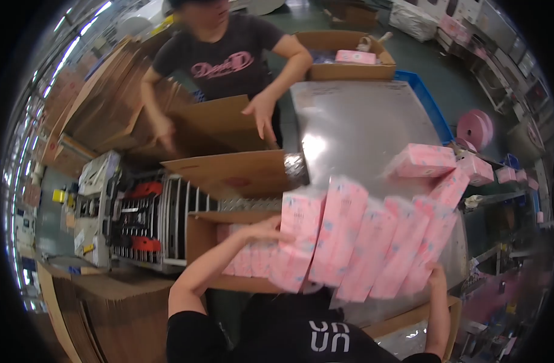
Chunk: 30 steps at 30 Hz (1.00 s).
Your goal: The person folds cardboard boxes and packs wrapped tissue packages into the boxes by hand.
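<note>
A row of several pink soft tissue packs (351,233) is pressed together between my two hands, tilted and partly over the metal table. My left hand (266,231) presses the left end of the row, above an open cardboard box (197,239). Low on the right end, my right hand (434,276) grips the last pack, its fingers partly hidden. More pink packs stand in a line inside the box, just under my left forearm.
Across from me a person handles another open carton (228,169). More pink packs (425,160) lie on the metal table (355,121), with a carton (349,71) behind it. A roller conveyor (175,209) is at left, beside stacked flat cardboard (114,314).
</note>
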Motion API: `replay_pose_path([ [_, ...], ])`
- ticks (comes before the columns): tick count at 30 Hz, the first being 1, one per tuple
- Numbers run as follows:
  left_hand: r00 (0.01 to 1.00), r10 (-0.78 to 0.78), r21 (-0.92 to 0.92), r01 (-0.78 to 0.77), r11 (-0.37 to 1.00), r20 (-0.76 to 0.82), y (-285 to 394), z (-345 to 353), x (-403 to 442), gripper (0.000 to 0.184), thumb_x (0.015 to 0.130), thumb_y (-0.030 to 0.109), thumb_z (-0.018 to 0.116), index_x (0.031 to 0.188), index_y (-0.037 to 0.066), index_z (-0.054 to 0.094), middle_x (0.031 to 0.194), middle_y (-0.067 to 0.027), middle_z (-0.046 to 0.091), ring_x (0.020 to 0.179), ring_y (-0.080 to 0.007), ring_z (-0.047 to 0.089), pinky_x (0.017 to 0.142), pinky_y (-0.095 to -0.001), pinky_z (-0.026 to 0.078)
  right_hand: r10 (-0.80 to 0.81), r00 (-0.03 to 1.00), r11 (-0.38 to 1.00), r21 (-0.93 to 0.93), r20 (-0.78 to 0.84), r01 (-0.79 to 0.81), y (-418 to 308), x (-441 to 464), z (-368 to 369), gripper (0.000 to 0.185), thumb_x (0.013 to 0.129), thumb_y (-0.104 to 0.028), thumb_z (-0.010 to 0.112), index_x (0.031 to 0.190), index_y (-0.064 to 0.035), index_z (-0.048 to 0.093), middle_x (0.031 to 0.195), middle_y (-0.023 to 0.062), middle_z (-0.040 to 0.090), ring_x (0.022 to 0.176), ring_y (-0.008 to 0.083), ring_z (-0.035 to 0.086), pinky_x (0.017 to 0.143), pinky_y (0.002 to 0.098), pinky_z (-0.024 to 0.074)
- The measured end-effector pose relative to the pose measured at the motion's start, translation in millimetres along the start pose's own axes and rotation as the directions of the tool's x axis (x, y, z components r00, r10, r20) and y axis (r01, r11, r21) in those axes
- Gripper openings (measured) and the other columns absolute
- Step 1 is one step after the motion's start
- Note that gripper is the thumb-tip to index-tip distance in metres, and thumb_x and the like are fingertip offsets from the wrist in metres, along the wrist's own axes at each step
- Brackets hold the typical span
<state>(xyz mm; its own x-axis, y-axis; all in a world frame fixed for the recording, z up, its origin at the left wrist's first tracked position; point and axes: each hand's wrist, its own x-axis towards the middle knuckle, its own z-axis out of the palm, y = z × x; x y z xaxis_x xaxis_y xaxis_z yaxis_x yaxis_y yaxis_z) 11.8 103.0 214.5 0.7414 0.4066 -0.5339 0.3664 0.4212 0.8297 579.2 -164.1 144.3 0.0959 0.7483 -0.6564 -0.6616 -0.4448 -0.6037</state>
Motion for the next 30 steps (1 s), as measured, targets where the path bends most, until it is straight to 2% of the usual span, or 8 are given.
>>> replay_pose_path([
  [5, 0.960, 0.203, 0.081, -0.191, 0.978, -0.192, -9.9, -73.0, -126.5, 0.089, 0.067, 0.023, 0.086, 0.140, -0.002, 0.042, 0.135, -0.0128, 0.054, 0.125, -0.0219, 0.050, 0.108, -0.0364, 0.039, -0.232, 0.856, 0.934, -0.141, 0.461, 0.329, -9.8, 7.3, 189.2, 0.071, 0.060, -0.003, 0.074, 0.128, 0.0031, 0.054, 0.125, 0.0153, 0.062, 0.109, 0.0299, 0.063, 0.095, 0.0398, 0.0522],
  [7, 0.929, 0.272, 0.102, -0.255, 0.962, -0.252, -40.7, -93.7, -184.3, 0.072, 0.073, 0.017, 0.082, 0.134, 0.000, 0.049, 0.126, -0.0086, 0.060, 0.116, -0.0175, 0.055, 0.100, -0.0334, 0.045, -0.007, 0.836, 0.897, -0.366, 0.549, 0.247, 26.7, 50.4, 174.6, 0.073, 0.062, -0.001, 0.079, 0.131, 0.0013, 0.052, 0.125, 0.0139, 0.062, 0.108, 0.0265, 0.063, 0.094, 0.0385, 0.0525],
  [13, 0.886, 0.089, 0.325, 0.072, 0.943, -0.455, -183.4, -103.7, -308.7, 0.058, 0.072, 0.010, 0.082, 0.124, -0.001, 0.059, 0.114, -0.0083, 0.069, 0.103, -0.0185, 0.065, 0.094, -0.0333, 0.050, 0.238, 0.892, 0.633, -0.758, 0.384, 0.157, 196.9, 22.2, 298.3, 0.071, 0.071, -0.001, 0.079, 0.135, 0.0021, 0.048, 0.130, 0.0099, 0.057, 0.117, 0.0215, 0.056, 0.097, 0.0368, 0.0497],
  [16, 0.854, -0.085, 0.280, 0.260, 0.924, -0.513, -240.8, -78.0, -327.9, 0.034, 0.083, 0.004, 0.066, 0.116, 0.001, 0.065, 0.099, -0.0139, 0.072, 0.090, -0.0195, 0.069, 0.082, -0.0321, 0.055, -0.025, 0.822, 0.362, -0.761, 0.569, 0.538, 242.1, 2.0, 301.7, 0.100, 0.065, -0.006, 0.076, 0.150, -0.0011, 0.025, 0.151, 0.0181, 0.034, 0.144, 0.0281, 0.025, 0.117, 0.0370, 0.0230],
  [19, 0.430, 0.285, 0.363, 0.110, 0.925, -0.856, -232.6, -30.4, -324.7, 0.038, 0.083, -0.005, 0.058, 0.120, 0.003, 0.065, 0.100, -0.0140, 0.071, 0.090, -0.0187, 0.070, 0.077, -0.0288, 0.056, -0.119, 0.786, 0.032, -0.789, 0.607, 0.614, 244.5, -22.4, 300.1, 0.103, 0.067, -0.010, 0.073, 0.154, -0.0059, 0.018, 0.158, 0.0188, 0.020, 0.149, 0.0343, 0.013, 0.118, 0.0526, 0.0136],
  [21, 0.627, 0.448, 0.680, 0.184, 0.710, -0.637, -202.9, -11.8, -318.2, 0.048, 0.081, 0.008, 0.062, 0.128, 0.009, 0.061, 0.118, -0.0170, 0.064, 0.111, -0.0291, 0.062, 0.093, -0.0376, 0.052, 0.106, 0.747, -0.294, -0.697, 0.657, 0.655, 228.5, -41.7, 326.6, 0.096, 0.071, -0.018, 0.068, 0.154, -0.0116, 0.021, 0.160, 0.0173, 0.016, 0.148, 0.0404, 0.010, 0.112, 0.0682, 0.0096],
  [24, 0.899, 0.275, 0.862, 0.182, 0.472, -0.341, -234.1, -14.5, -276.5, 0.076, 0.075, 0.024, 0.066, 0.146, 0.015, 0.041, 0.148, -0.0202, 0.041, 0.139, -0.0365, 0.036, 0.113, -0.0482, 0.034, 0.282, 0.759, -0.303, -0.696, 0.587, 0.651, 254.1, -14.0, 338.9, 0.092, 0.073, -0.024, 0.066, 0.154, -0.0173, 0.024, 0.160, 0.0185, 0.016, 0.148, 0.0408, 0.008, 0.112, 0.0694, 0.0089],
  [30, 0.876, 0.261, 0.900, 0.331, 0.285, -0.405, -212.7, -111.7, -180.6, 0.095, 0.067, 0.016, 0.072, 0.152, 0.019, 0.028, 0.140, -0.0183, 0.050, 0.128, -0.0367, 0.049, 0.102, -0.0487, 0.044, 0.323, 0.783, -0.472, -0.626, 0.531, 0.620, 220.6, 94.3, 403.0, 0.098, 0.066, -0.018, 0.070, 0.154, -0.0197, 0.024, 0.159, 0.0190, 0.019, 0.148, 0.0373, 0.017, 0.107, 0.0736, 0.0145],
])
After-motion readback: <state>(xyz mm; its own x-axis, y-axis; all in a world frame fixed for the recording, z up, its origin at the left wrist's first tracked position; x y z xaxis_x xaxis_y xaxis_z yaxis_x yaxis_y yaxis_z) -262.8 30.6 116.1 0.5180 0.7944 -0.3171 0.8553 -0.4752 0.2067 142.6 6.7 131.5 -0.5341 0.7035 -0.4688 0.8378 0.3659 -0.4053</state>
